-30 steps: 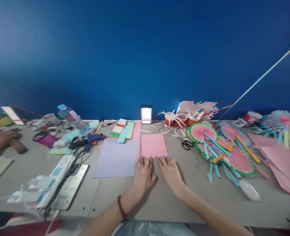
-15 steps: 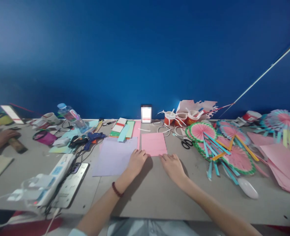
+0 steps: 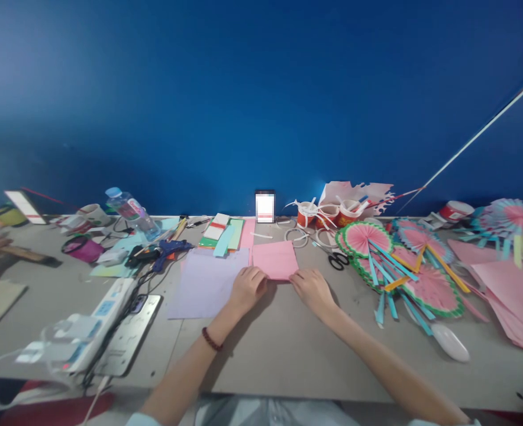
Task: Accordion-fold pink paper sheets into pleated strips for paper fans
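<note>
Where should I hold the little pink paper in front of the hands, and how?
Probably by the two corners of its near edge, pinching gently from the person's side. The pink paper is thin and lies nearly flat, with that edge facing the person; the left hand and right hand have fingers at those corners.

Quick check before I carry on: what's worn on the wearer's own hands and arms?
Both the left hand and right hand are ungloved. A dark reddish-brown beaded bracelet circles the left wrist; none shows on the right. Pale bluish sleeve edges appear at the picture's bottom.
</note>
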`<act>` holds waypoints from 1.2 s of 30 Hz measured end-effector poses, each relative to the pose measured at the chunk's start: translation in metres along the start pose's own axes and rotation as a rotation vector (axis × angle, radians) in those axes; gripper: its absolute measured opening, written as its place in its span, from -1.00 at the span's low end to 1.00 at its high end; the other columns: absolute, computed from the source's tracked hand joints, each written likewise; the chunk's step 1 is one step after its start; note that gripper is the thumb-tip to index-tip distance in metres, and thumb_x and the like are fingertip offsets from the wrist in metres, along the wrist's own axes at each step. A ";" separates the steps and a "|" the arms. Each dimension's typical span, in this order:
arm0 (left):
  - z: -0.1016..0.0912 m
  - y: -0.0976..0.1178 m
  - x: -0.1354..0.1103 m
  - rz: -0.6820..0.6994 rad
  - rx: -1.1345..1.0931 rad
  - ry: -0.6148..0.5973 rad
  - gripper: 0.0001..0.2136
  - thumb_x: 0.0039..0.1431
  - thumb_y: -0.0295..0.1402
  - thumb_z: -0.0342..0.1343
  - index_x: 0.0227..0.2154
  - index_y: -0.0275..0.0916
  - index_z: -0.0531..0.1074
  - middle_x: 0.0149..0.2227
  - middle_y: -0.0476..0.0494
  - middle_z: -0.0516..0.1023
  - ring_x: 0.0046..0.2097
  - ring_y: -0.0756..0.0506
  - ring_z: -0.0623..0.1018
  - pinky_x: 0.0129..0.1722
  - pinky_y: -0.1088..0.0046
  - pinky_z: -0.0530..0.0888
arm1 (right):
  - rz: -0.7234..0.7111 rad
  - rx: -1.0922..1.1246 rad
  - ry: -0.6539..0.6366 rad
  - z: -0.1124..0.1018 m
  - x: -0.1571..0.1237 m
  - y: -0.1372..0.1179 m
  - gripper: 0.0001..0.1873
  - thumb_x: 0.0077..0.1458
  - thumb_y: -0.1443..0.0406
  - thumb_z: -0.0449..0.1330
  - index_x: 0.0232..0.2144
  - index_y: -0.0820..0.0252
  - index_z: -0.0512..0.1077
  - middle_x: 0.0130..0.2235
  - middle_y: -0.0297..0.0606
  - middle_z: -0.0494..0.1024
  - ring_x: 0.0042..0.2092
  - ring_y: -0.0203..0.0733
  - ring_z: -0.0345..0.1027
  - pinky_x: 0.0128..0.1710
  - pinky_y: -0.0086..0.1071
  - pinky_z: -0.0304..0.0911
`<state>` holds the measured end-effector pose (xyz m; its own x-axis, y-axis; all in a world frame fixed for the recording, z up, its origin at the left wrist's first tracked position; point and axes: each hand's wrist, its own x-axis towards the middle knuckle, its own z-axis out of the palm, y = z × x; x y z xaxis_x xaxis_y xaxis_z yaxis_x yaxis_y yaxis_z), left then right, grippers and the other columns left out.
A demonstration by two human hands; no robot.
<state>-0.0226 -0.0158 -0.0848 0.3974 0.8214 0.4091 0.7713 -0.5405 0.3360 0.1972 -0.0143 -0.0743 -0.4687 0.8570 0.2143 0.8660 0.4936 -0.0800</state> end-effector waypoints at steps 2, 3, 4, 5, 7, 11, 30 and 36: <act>-0.007 0.003 0.001 -0.086 -0.169 0.050 -0.86 0.23 -0.40 -0.04 -0.33 -0.21 0.42 -0.31 -0.11 0.50 -0.21 -0.08 0.45 -0.18 0.36 0.34 | 0.032 0.086 0.055 -0.004 0.000 0.002 -0.85 0.17 0.38 0.09 -0.33 0.18 0.48 -0.29 -0.25 0.55 -0.22 -0.22 0.36 -0.21 -0.37 0.04; -0.012 0.004 0.002 -0.128 -0.267 0.067 -0.87 0.23 -0.36 -0.03 -0.30 -0.20 0.43 -0.28 -0.11 0.51 -0.19 -0.08 0.45 -0.15 0.37 0.36 | 0.046 0.133 0.083 -0.006 0.000 0.003 -0.84 0.18 0.37 0.08 -0.33 0.19 0.48 -0.28 -0.25 0.55 -0.21 -0.22 0.36 -0.20 -0.37 0.06; -0.016 0.005 0.003 -0.173 -0.370 0.082 -0.86 0.23 -0.33 0.00 -0.27 -0.20 0.43 -0.26 -0.11 0.51 -0.18 -0.07 0.46 -0.13 0.37 0.37 | 0.056 0.183 0.107 -0.009 0.000 0.004 -0.83 0.18 0.37 0.07 -0.33 0.20 0.47 -0.28 -0.24 0.55 -0.21 -0.21 0.36 -0.18 -0.37 0.09; -0.020 0.006 0.004 -0.225 -0.470 0.100 -0.85 0.20 -0.31 0.03 -0.24 -0.20 0.44 -0.24 -0.10 0.51 -0.17 -0.07 0.46 -0.12 0.37 0.38 | 0.061 0.237 0.129 -0.013 -0.001 0.006 -0.83 0.18 0.37 0.07 -0.33 0.20 0.47 -0.28 -0.24 0.55 -0.20 -0.21 0.36 -0.16 -0.37 0.11; -0.027 0.007 0.007 -0.333 -0.643 0.138 -0.79 0.14 -0.27 0.10 -0.19 -0.21 0.44 -0.24 -0.10 0.52 -0.19 -0.06 0.48 -0.13 0.39 0.41 | 0.064 0.357 0.170 -0.020 -0.001 0.008 -0.82 0.18 0.35 0.05 -0.33 0.20 0.47 -0.28 -0.23 0.54 -0.19 -0.20 0.36 -0.14 -0.36 0.16; -0.037 0.010 0.010 -0.462 -0.871 0.199 -0.71 -0.01 -0.26 0.22 -0.21 -0.25 0.47 -0.31 -0.10 0.53 -0.26 -0.05 0.49 -0.18 0.42 0.44 | 0.042 0.570 0.232 -0.039 -0.002 0.010 -0.82 0.17 0.32 0.04 -0.34 0.17 0.45 -0.30 -0.21 0.51 -0.21 -0.17 0.37 -0.15 -0.33 0.24; -0.076 0.032 0.016 -0.681 -1.204 0.325 -0.75 -0.08 -0.20 0.25 -0.37 -0.26 0.54 -0.33 -0.14 0.57 -0.30 -0.05 0.53 -0.31 0.47 0.45 | 0.470 1.300 0.099 -0.077 -0.012 0.015 -0.70 -0.14 0.17 0.28 -0.31 0.18 0.52 -0.28 -0.21 0.57 -0.23 -0.16 0.41 -0.24 -0.34 0.31; -0.074 0.015 0.013 -0.691 -1.153 0.353 -0.75 0.03 -0.20 0.09 -0.59 -0.27 0.36 -0.48 -0.07 0.46 -0.38 -0.04 0.49 -0.41 0.51 0.40 | 0.633 1.523 0.020 -0.073 -0.012 0.024 -0.63 -0.27 0.18 0.38 -0.33 0.20 0.52 -0.35 -0.28 0.54 -0.32 -0.25 0.37 -0.33 -0.42 0.24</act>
<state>-0.0430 -0.0267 -0.0119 -0.1706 0.9853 0.0074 -0.1519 -0.0337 0.9878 0.2366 -0.0235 -0.0082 -0.1171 0.9704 -0.2114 -0.0553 -0.2189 -0.9742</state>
